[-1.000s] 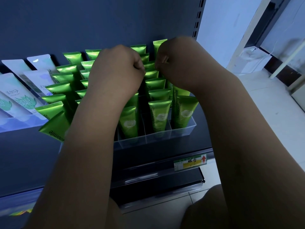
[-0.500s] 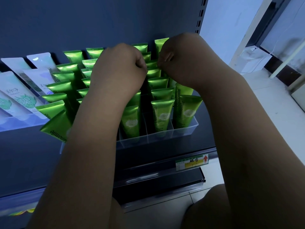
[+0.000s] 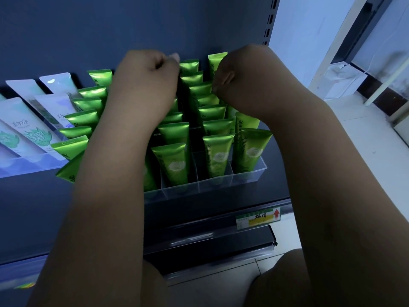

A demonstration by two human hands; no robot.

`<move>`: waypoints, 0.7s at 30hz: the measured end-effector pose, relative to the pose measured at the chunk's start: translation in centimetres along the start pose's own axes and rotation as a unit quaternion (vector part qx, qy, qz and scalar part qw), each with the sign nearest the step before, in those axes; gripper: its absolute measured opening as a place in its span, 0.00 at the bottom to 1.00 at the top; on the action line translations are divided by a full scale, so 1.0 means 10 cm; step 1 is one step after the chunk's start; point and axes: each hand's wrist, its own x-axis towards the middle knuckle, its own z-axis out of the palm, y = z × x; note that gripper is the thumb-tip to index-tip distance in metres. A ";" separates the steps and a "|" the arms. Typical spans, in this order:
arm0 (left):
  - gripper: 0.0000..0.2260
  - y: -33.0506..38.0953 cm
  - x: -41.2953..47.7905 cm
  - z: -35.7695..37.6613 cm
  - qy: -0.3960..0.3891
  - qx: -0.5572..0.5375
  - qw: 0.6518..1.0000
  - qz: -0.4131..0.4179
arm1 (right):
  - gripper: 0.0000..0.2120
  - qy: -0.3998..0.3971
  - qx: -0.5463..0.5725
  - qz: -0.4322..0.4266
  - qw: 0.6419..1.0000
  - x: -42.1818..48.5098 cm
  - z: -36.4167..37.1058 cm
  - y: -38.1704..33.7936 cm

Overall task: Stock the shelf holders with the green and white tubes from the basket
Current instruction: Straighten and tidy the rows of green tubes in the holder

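1. Both of your hands are up at the back rows of the green tubes, at 12 o'clock of the clear holder on the shelf.
2. Left hand: grip curled into a loose fist with the thumb tip poking out toward 1 o'clock. It covers the middle columns, and you cannot tell from here whether anything is in it.
3. Right hand: grip curled, thumb tucked. The fingertips sit against the crimped top corner of a back-row tube at its 9 o'clock. Touching looks certain; a pinch cannot be confirmed.
4. Key relation: the tubes stand cap down and crimp up, long axis near upright and leaning back toward 12 o'clock. Your grips come at them from above, so any seating move probably runs straight down that axis.
5. The right hand is nearer the two right-hand columns, the left hand nearer the middle and left ones.
6. White tubes lean in their own holder at 9 o'clock, well apart from both hands.
7. The basket is not in view.
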 end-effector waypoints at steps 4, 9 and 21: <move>0.26 -0.01 0.01 -0.10 0.031 -0.047 0.998 -0.023 | 0.15 0.001 0.003 0.010 1.000 -0.02 -0.01 0.01; 0.24 0.02 0.00 -0.15 0.035 -0.071 0.997 -0.026 | 0.12 -0.005 -0.004 0.008 1.000 -0.01 0.02 0.02; 0.17 0.02 -0.07 -0.04 -0.002 0.004 1.000 0.017 | 0.10 0.002 0.001 0.017 1.000 -0.02 0.02 -0.02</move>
